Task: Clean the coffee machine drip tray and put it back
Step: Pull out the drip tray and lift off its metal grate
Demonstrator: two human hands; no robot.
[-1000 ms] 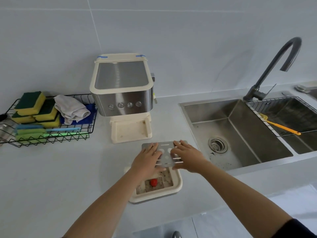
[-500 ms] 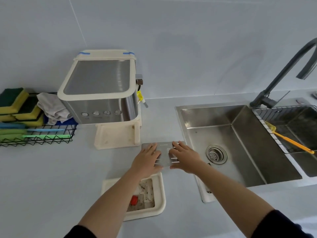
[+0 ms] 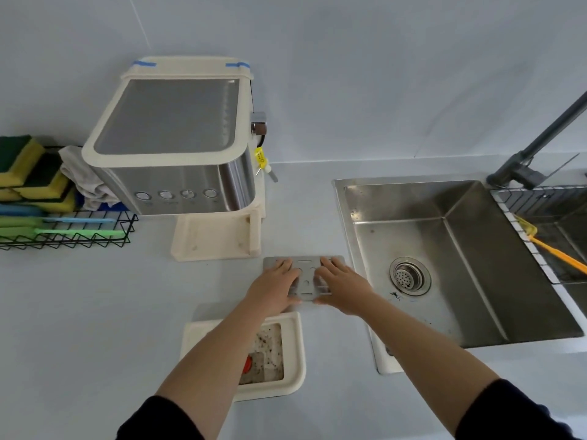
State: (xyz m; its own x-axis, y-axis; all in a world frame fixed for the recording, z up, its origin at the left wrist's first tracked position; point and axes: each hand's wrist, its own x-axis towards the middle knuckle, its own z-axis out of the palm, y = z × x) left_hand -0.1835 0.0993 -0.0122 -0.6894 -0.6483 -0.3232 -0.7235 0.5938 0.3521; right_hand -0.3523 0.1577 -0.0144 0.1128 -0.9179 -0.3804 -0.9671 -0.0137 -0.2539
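Early stage. Drip tray out of coffee machine, on table lower centre, dirty: brown grounds, red bit inside. Metal grate off tray, mid-frame beside sink. Left hand and right hand lie flat on grate, fingers straight, side by side. Washing and refit left. Left forearm hides part of tray. Thumb grip unclear.

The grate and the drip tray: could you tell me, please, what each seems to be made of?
The grate looks like brushed stainless steel: thin, flat, grey, dull sheen, punched slots. The drip tray is probably moulded plastic: cream, matte, thick rounded rim, its basin speckled with dark residue.
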